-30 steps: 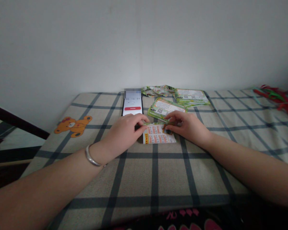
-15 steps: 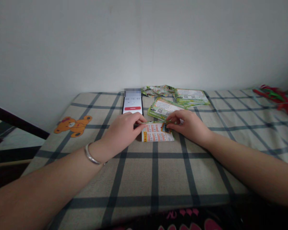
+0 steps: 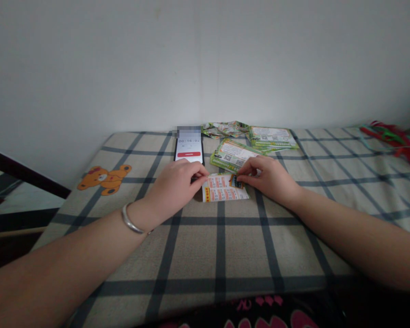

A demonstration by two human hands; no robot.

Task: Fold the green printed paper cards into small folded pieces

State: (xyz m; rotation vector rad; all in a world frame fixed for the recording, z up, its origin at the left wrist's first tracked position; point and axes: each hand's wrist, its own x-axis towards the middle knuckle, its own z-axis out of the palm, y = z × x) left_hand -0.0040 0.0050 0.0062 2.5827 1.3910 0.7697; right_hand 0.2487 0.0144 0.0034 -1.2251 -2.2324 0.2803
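A small printed paper leaflet [image 3: 222, 190], white with orange text blocks and a yellow strip, is between my hands just above the checked cloth. My left hand [image 3: 179, 180] pinches its upper left corner between thumb and fingers; a silver bangle circles that wrist. At its upper right, where a dark and orange patch shows, my right hand [image 3: 264, 176] pinches the paper too. Beyond the fingers lies a green and white printed card [image 3: 230, 152], partly hidden by my right hand. A phone [image 3: 188, 146] showing a timer lies behind my left hand.
The checked tablecloth [image 3: 191, 255] reaches back to a pale wall. Along it are a crumpled green wrapper [image 3: 225, 129] and more green printed cards [image 3: 273, 136]. A bear sticker [image 3: 104, 179] is at left, a red and green bundle [image 3: 398, 142] at far right.
Both hands keep their pinch on the leaflet. Its lower right corner has shifted very slightly; otherwise the scene looks the same.
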